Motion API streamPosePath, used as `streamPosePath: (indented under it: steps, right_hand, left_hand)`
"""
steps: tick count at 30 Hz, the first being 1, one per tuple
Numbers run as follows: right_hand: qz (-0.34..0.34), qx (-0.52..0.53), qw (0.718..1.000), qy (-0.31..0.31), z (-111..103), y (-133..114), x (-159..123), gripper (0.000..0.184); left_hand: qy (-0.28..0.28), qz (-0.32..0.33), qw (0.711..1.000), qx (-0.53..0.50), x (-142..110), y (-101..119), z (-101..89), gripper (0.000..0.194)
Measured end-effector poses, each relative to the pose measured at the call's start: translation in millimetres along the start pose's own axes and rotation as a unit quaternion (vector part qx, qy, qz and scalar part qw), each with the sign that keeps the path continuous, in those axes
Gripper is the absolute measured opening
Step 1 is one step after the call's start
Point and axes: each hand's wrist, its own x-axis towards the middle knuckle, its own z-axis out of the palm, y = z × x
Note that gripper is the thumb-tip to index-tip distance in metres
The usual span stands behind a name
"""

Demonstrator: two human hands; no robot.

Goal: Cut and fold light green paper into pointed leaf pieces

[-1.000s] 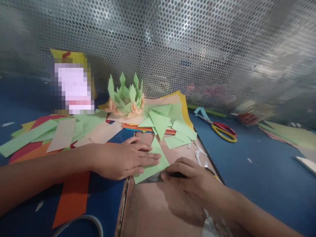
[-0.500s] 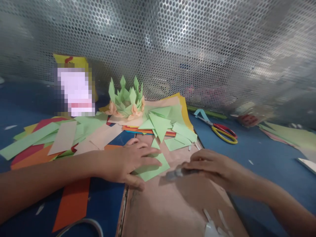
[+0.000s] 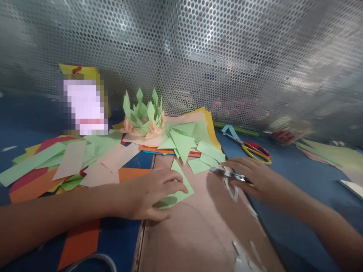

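My left hand (image 3: 147, 194) rests over a light green paper piece (image 3: 179, 196) on the wooden board (image 3: 193, 234). Its fingers are apart and slightly bent, and part of the paper is hidden beneath them. To the right, my right hand (image 3: 252, 177) grips a utility knife (image 3: 235, 176) whose metal blade end points left, above the board's right edge. A thin white paper strip (image 3: 234, 193) lies just under the knife. Beyond my hands, green folded triangles (image 3: 183, 143) and cut green pieces (image 3: 208, 156) lie piled on stacked coloured sheets.
A green and peach folded-paper piece (image 3: 143, 117) stands behind. Loose coloured papers (image 3: 69, 160) spread at left, with an orange strip (image 3: 81, 241) nearer. Scissors (image 3: 255, 151) lie at right. A tape roll (image 3: 104, 258) shows at the bottom. A perforated metal panel (image 3: 181, 45) closes off the back.
My right hand has moved up and right with the knife, away from the green paper. My left hand has shifted slightly down, its fingers more bent.
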Motion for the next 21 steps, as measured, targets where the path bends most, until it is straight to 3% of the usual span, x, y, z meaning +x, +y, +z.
streamPosePath:
  steps: [2, 4, 6, 8, 11, 16, 18, 21]
  right_hand:
    - [-0.056, 0.023, 0.998, 0.022, 7, -33, 10, 0.036]
    - [-0.124, 0.044, 0.991, 0.001, 15, -63, 20, 0.046]
    - [-0.146, 0.078, 0.986, -0.015, 21, -81, 27, 0.051]
    - [-0.147, 0.115, 0.982, 0.009, 25, -88, 30, 0.044]
    - [-0.177, 0.139, 0.972, 0.062, 27, -88, 30, 0.028]
    - [-0.244, 0.141, 0.949, 0.142, 28, -83, 26, 0.024]
    - [-0.226, 0.149, 0.945, 0.184, 27, -75, 26, 0.02]
    - [-0.117, 0.086, 0.953, 0.267, 22, -51, 26, 0.017]
  left_hand:
    - [0.028, 0.014, 0.999, -0.015, -1, -2, 3.3, 0.044]
    - [0.072, 0.016, 0.997, -0.017, -3, -4, 6.5, 0.053]
    - [0.108, 0.015, 0.994, -0.011, -4, -5, 9.0, 0.061]
    - [0.112, 0.011, 0.994, -0.007, -4, -6, 10.5, 0.067]
    - [0.079, 0.003, 0.997, -0.009, -3, -6, 10.9, 0.072]
    - [0.07, 0.007, 0.997, -0.023, 1, -5, 9.0, 0.081]
    - [0.063, 0.008, 0.998, -0.021, 2, -4, 7.7, 0.089]
    - [0.043, -0.011, 0.999, -0.013, 2, -4, 5.9, 0.096]
